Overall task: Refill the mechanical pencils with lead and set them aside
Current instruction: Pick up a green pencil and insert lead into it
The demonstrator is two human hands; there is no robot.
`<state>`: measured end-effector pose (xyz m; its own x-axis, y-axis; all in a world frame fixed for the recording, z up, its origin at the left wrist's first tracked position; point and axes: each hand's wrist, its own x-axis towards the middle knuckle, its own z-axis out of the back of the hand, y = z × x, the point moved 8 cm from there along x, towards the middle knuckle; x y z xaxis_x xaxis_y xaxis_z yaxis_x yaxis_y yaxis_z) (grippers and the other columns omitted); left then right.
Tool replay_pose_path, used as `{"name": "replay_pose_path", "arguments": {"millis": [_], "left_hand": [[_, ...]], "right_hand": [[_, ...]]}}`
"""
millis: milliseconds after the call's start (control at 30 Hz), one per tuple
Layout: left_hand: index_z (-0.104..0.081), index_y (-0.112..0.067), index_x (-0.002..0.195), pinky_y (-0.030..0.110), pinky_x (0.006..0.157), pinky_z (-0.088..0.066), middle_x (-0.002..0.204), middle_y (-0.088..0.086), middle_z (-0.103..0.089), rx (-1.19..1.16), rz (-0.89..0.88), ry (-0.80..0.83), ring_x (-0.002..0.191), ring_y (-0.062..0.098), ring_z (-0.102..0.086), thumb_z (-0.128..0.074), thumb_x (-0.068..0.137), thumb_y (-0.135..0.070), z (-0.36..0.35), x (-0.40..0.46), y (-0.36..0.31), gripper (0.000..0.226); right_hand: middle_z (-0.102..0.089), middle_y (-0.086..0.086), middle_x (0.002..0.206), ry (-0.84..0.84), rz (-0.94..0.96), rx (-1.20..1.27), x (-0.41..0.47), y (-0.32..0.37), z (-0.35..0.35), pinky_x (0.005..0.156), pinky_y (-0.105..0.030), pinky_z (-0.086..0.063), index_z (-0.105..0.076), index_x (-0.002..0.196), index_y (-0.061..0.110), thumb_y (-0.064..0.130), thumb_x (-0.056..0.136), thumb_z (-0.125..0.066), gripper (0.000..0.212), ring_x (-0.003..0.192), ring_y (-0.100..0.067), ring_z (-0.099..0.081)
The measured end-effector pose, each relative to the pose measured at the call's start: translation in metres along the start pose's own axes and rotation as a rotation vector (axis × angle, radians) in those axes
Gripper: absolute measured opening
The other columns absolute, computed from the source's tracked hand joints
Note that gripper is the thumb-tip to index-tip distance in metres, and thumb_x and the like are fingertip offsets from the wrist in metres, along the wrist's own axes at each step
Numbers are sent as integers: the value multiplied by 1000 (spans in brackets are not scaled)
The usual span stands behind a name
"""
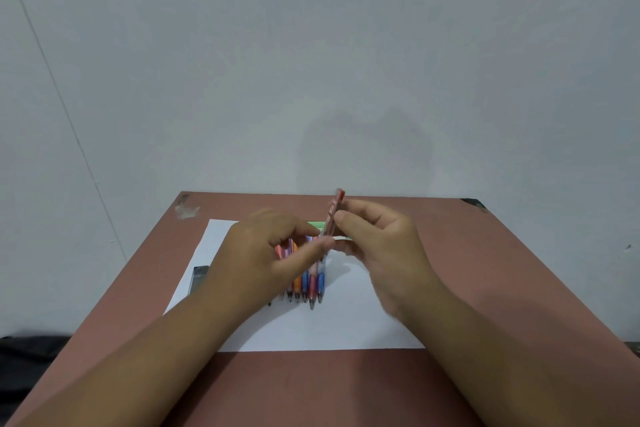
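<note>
Several mechanical pencils (pixel 304 282) with orange, blue and pink grips lie side by side on a white sheet of paper (pixel 346 322), tips pointing toward me. Above them both hands hold a red mechanical pencil (pixel 333 213) tilted nearly upright. My right hand (pixel 377 243) pinches its barrel with thumb and fingers. My left hand (pixel 273 253) pinches its lower end with thumb and forefinger. The upper parts of the lying pencils are hidden behind my left hand.
A grey lead case (pixel 199 279) lies on the paper's left edge. A green object (pixel 317 224) peeks out behind my hands. The paper sits on a reddish-brown table (pixel 485 270) pushed against a pale wall; dark fabric (pixel 27 357) lies below left.
</note>
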<state>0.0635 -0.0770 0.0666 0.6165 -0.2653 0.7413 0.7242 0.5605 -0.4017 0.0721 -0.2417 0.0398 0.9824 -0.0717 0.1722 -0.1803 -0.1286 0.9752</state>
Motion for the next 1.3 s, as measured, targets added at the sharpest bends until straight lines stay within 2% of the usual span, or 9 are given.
{"name": "replay_pose_path", "arguments": {"millis": [133, 233, 433, 567, 700, 900, 1000, 1100, 1300], "left_hand": [[-74, -22, 86, 18, 68, -46, 76, -14, -65, -99, 189, -30, 80, 9, -61, -48, 96, -58, 9, -2, 14, 45], [-72, -36, 100, 30, 81, -57, 90, -16, -71, -318, 413, 11, 93, 8, -67, -52, 92, -57, 4, -3, 26, 30], [-73, -44, 106, 49, 95, -56, 108, -16, -73, -567, 452, 90, 108, 12, -68, -59, 93, -53, -3, -4, 18, 21], [-70, -46, 115, 43, 98, -53, 115, -17, -71, -584, 406, 140, 115, 10, -64, -52, 87, -60, -2, -3, 13, 35], [-64, -40, 128, 23, 95, -45, 125, -19, -66, -541, 329, 170, 119, 2, -57, -53, 101, -35, 0, 7, 6, 29], [-59, -49, 127, 21, 101, -41, 128, -35, -56, -522, 313, 311, 125, -11, -48, -42, 100, -39, -2, 22, -3, 33], [-66, -32, 124, 27, 105, -44, 131, -22, -62, -655, 311, 385, 128, -1, -52, -42, 101, -33, -7, 20, -7, 34], [-68, -11, 116, 21, 97, -48, 127, -7, -67, -750, 304, 401, 123, 5, -59, -45, 99, -23, -12, 18, -8, 32], [-70, -14, 105, 22, 91, -50, 120, -6, -68, -835, 327, 348, 115, 10, -62, -56, 96, -24, -14, 17, 0, 20]], "right_hand": [[-71, -16, 89, 127, -172, 345, -1, -5, -5, 85, -48, -60, -71, 99, 1, 9, 93, -61, 14, 84, -34, -72], [-70, -13, 87, 201, -247, 404, -3, -12, -6, 79, -44, -62, -77, 97, 4, 20, 85, -63, 25, 76, -29, -72], [-72, -14, 88, 258, -268, 468, -5, -15, -8, 81, -39, -62, -81, 97, 7, 22, 87, -60, 28, 74, -23, -72], [-71, -13, 89, 258, -257, 487, -6, -14, -10, 83, -39, -61, -81, 95, 8, 23, 86, -59, 28, 74, -23, -72], [-71, -15, 89, 267, -273, 520, -8, -14, -13, 79, -39, -63, -79, 98, 3, 20, 86, -61, 27, 72, -25, -72], [-68, -17, 91, 362, -334, 533, -15, -19, -23, 78, -40, -61, -69, 108, -4, 18, 89, -63, 29, 71, -25, -70], [-70, -16, 90, 405, -346, 500, -17, -24, -30, 79, -40, -60, -73, 103, -2, 17, 92, -60, 26, 72, -24, -70], [-69, -16, 87, 438, -358, 475, -20, -25, -37, 70, -36, -59, -74, 101, -2, 17, 89, -58, 28, 70, -25, -69], [-66, -16, 87, 485, -364, 492, -22, -25, -39, 70, -35, -59, -73, 99, 0, 16, 90, -58, 24, 70, -23, -67]]}}
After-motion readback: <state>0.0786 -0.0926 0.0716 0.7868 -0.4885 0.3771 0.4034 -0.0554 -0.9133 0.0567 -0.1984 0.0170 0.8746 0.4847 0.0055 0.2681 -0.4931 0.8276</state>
